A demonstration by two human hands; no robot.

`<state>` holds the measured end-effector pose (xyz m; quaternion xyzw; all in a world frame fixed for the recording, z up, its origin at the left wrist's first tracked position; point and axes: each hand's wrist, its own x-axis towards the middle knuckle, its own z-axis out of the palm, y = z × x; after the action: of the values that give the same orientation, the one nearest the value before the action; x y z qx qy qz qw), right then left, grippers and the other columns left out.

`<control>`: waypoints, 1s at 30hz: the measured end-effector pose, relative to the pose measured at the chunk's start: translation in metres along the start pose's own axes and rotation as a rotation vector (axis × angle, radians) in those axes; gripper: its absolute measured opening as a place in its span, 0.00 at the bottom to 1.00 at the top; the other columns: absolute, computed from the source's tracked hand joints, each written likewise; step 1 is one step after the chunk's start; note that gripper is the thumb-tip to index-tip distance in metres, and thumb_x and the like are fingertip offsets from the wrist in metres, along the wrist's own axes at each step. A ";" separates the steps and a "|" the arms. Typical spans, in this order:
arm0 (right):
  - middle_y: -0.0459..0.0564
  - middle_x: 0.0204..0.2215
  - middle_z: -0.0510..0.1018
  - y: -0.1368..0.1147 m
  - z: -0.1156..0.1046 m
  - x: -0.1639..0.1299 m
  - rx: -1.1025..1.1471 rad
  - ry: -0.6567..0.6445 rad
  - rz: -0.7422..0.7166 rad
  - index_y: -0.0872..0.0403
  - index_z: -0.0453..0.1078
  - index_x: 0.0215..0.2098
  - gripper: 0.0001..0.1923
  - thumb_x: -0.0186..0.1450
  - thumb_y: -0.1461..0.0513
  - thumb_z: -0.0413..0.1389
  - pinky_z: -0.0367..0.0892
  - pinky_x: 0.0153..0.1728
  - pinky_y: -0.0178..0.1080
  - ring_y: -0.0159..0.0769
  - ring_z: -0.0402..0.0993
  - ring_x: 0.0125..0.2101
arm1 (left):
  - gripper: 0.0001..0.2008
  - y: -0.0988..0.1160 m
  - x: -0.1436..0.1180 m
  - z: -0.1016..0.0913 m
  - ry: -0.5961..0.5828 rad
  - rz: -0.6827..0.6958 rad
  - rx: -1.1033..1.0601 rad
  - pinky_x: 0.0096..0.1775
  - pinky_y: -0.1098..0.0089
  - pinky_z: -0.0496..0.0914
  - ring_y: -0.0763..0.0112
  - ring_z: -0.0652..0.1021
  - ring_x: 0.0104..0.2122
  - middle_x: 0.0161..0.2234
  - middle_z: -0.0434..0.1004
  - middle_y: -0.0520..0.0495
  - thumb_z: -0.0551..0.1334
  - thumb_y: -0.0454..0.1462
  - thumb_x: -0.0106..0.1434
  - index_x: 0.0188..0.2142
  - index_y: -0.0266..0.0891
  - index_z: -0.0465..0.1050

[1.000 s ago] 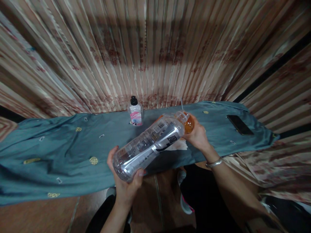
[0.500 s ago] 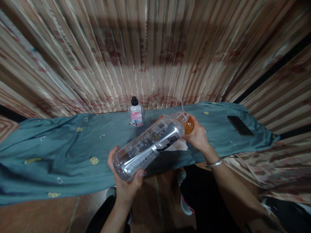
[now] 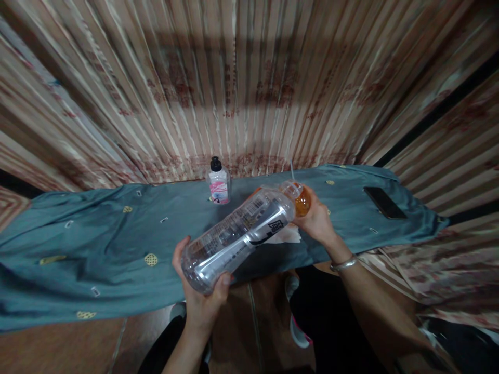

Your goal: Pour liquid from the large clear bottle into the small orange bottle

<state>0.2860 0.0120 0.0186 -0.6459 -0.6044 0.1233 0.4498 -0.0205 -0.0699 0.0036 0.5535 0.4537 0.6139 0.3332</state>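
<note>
Two hands are busy here, both on containers, over a table draped in a wrinkled teal cloth with little yellow and white patches.

Starting from the left: that side of the cloth just has the scattered patches on it. Further along, toward the back edge by the striped pinkish curtain, stands a small clear bottle with a black cap and pink label, upright and well apart from the hands.

Then the left hand, wrapped around the base end of a large clear plastic bottle with a printed label. The bottle lies tilted, base low and near the body, neck pointing up and to the right. It looks mostly empty, though I can't tell for sure through the glare.

The neck end meets a small clear cup with orange liquid in it, which the right hand is cupping from behind, fingers closed around it. A silver bangle sits on that wrist. Under the cup there's a pale scrap, maybe tissue, on the cloth.

Compared with a second ago, basically nothing's moved: same tilt on the big bottle, same grip on both, the view just nudged a hair. So it reads as a steady hold, mouth to cup.

Far right, a dark flat phone lies on the cloth, well clear of everything.
</note>
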 end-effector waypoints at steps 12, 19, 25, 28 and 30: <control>0.59 0.54 0.83 0.001 0.000 0.000 -0.017 0.007 -0.003 0.53 0.66 0.65 0.48 0.48 0.53 0.71 0.76 0.57 0.58 0.59 0.82 0.54 | 0.46 -0.001 -0.003 0.009 0.094 -0.014 -0.048 0.27 0.67 0.75 0.68 0.80 0.24 0.44 0.74 0.44 0.75 0.52 0.54 0.63 0.41 0.55; 0.59 0.55 0.83 0.002 0.000 -0.001 -0.003 0.011 0.005 0.52 0.65 0.65 0.48 0.49 0.53 0.71 0.75 0.58 0.59 0.59 0.82 0.55 | 0.47 -0.005 -0.002 0.000 0.032 -0.024 0.006 0.33 0.64 0.78 0.61 0.82 0.33 0.46 0.74 0.42 0.77 0.50 0.52 0.64 0.42 0.55; 0.58 0.54 0.84 0.000 -0.001 0.000 -0.006 -0.003 0.028 0.52 0.66 0.65 0.48 0.47 0.54 0.70 0.77 0.56 0.58 0.60 0.83 0.53 | 0.45 0.002 -0.002 0.012 0.150 0.067 0.047 0.39 0.64 0.78 0.61 0.81 0.38 0.45 0.73 0.44 0.74 0.54 0.53 0.62 0.41 0.59; 0.58 0.53 0.84 -0.001 -0.002 -0.001 -0.011 -0.007 0.035 0.53 0.66 0.65 0.48 0.48 0.54 0.69 0.77 0.56 0.59 0.60 0.82 0.54 | 0.45 0.006 -0.001 0.014 0.137 0.055 0.047 0.38 0.64 0.78 0.62 0.81 0.38 0.45 0.73 0.45 0.75 0.54 0.53 0.62 0.42 0.58; 0.59 0.54 0.84 -0.002 -0.002 -0.001 -0.010 -0.009 0.036 0.53 0.65 0.66 0.48 0.48 0.54 0.69 0.76 0.57 0.59 0.60 0.82 0.55 | 0.45 0.007 -0.001 0.014 0.123 0.031 0.043 0.37 0.63 0.78 0.61 0.81 0.37 0.45 0.73 0.45 0.75 0.55 0.53 0.62 0.42 0.57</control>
<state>0.2862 0.0098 0.0208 -0.6584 -0.5952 0.1313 0.4415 -0.0064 -0.0707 0.0096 0.5288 0.4778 0.6419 0.2830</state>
